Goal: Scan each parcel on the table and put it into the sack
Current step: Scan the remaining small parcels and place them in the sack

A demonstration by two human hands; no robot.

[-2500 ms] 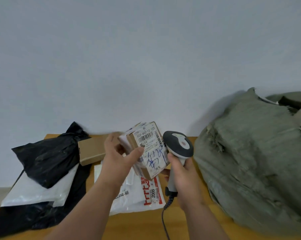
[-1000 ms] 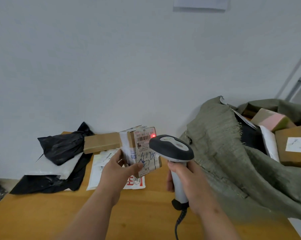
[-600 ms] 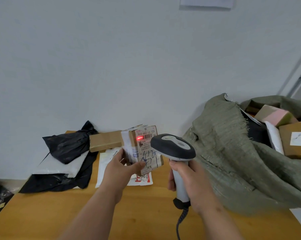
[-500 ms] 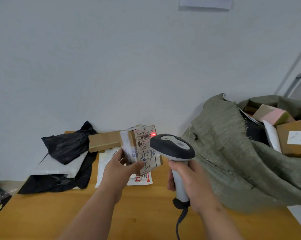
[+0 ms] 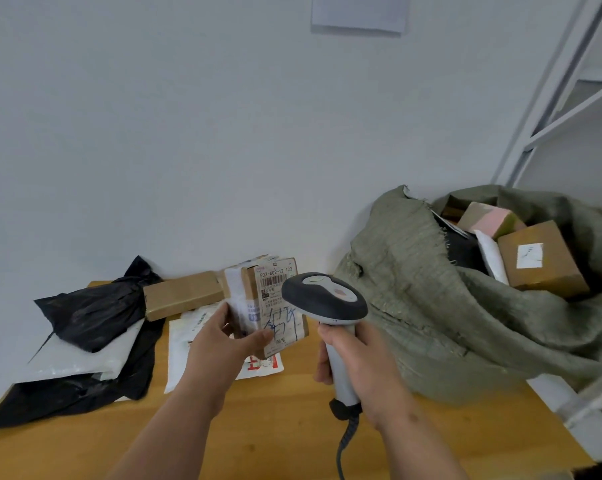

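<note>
My left hand (image 5: 223,348) holds a small brown box parcel (image 5: 275,306) upright above the table, its white label with barcode and blue scribble facing me. My right hand (image 5: 358,358) grips the handle of a grey and black barcode scanner (image 5: 323,299), whose head is right next to the label's right edge. No red light shows on the label. The olive woven sack (image 5: 431,306) stands open on the right with several boxes inside.
On the wooden table (image 5: 275,427) lie a long brown box (image 5: 183,294), a white mailer with red print (image 5: 188,344), a black plastic bag (image 5: 95,310) over a white mailer (image 5: 77,355). A metal frame (image 5: 549,98) rises at the right.
The red scan dot seen on the label earlier is gone. The camera view shifted slightly; both hands keep parcel and scanner close together at about the same spot.
</note>
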